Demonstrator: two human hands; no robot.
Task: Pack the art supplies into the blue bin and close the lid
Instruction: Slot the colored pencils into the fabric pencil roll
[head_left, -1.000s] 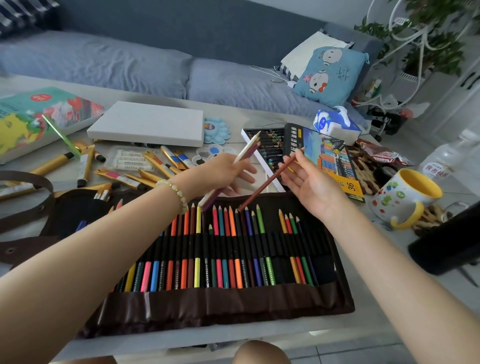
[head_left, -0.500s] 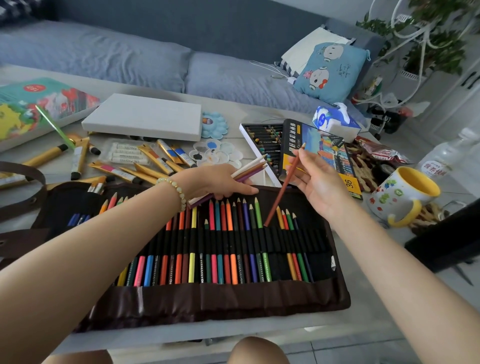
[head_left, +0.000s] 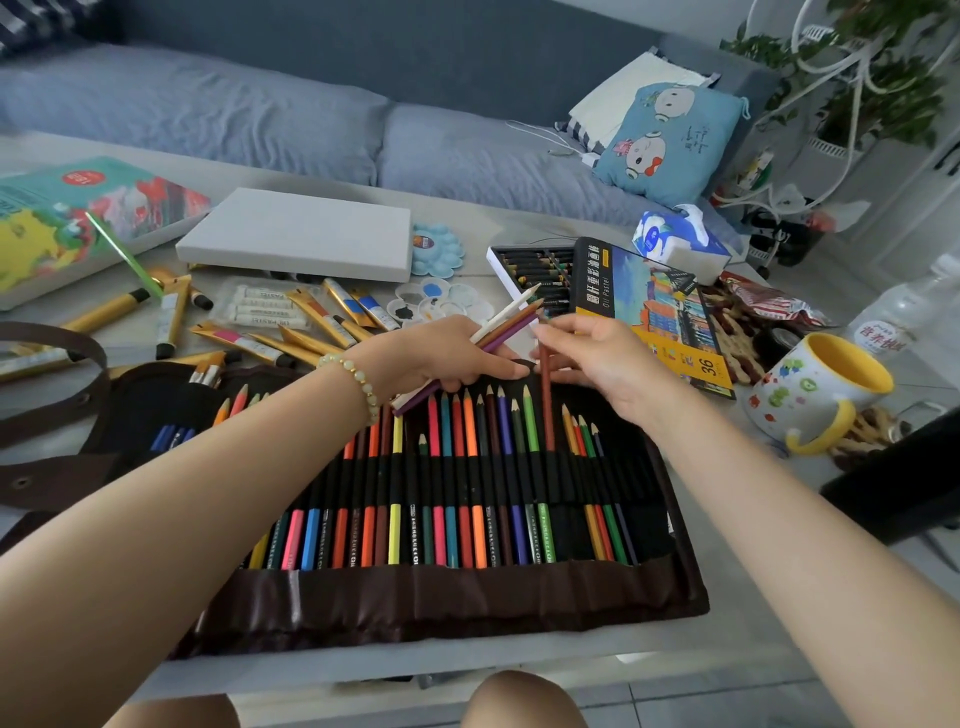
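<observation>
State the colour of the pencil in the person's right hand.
Reddish brown pencil, clearest in the head view.

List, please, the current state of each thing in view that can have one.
pencil roll: unrolled flat on the table, most slots filled.
brown pencil: near upright, lower end at a slot, pinched by the right hand.
three loose pencils: gripped together in the left hand.
oil pastel box: open, tray uncovered.
paint tubes: lying down, capped.
mug: upright.

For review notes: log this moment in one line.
left hand: holds pencils | right hand: holds brown pencil at roll slot | roll: open
</observation>
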